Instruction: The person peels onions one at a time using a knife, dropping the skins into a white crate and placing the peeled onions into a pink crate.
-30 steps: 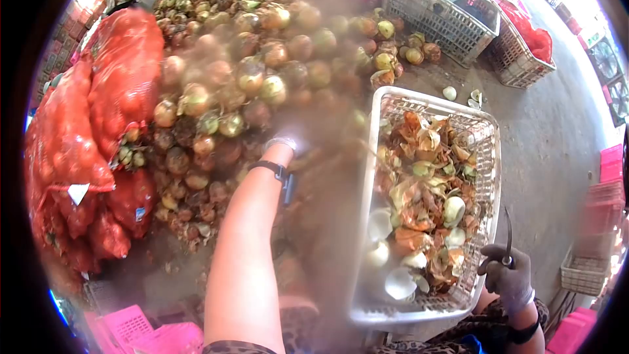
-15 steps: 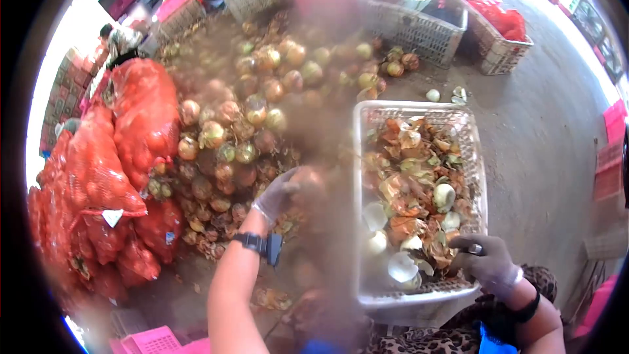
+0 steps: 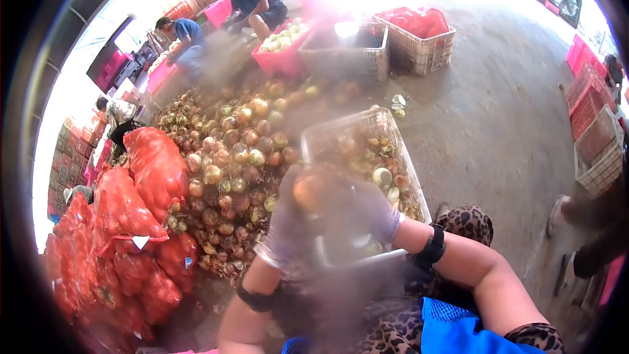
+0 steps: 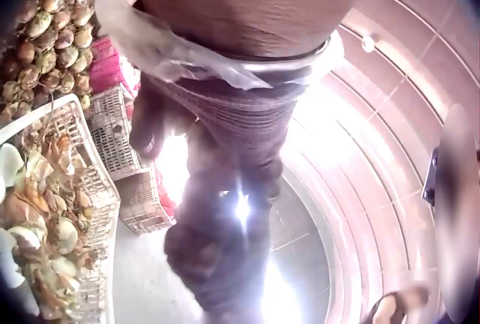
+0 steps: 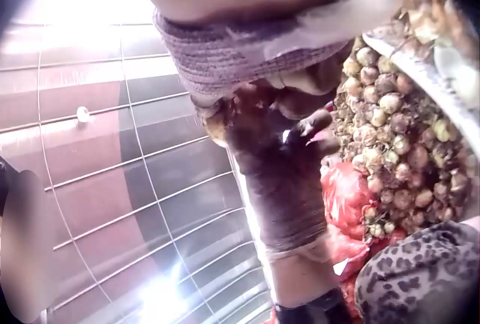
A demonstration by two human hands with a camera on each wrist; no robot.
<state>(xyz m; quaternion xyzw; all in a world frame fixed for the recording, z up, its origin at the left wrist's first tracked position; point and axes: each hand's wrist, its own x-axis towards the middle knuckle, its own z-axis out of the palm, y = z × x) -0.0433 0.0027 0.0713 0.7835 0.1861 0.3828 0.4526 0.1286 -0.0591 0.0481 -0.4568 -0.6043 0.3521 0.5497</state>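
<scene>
Gloved, my left hand (image 3: 283,226) grips an onion (image 3: 306,193) in front of my body, over the near left corner of the white crate (image 3: 414,187). My right hand (image 3: 377,213), also gloved, has come up against it from the right. A blurred patch covers most of both hands in the head view. Curled fingers of the right hand (image 5: 247,61) show in the right wrist view, close to the left hand (image 5: 277,189). The small curved knife held by the right hand in the earlier frames is hidden now. Onion skins and white onion pieces lie in the crate.
A big heap of onions (image 3: 236,164) spreads ahead of me. Red net sacks (image 3: 157,177) are piled at left. Farther off stand a pink tub (image 3: 272,60) of peeled onions and a crate (image 3: 429,56) with red netting. Several people sit or stand around.
My left hand has come back from the heap with an onion. The right hand has moved left from the crate's right side to meet it. The head view has tilted up.
</scene>
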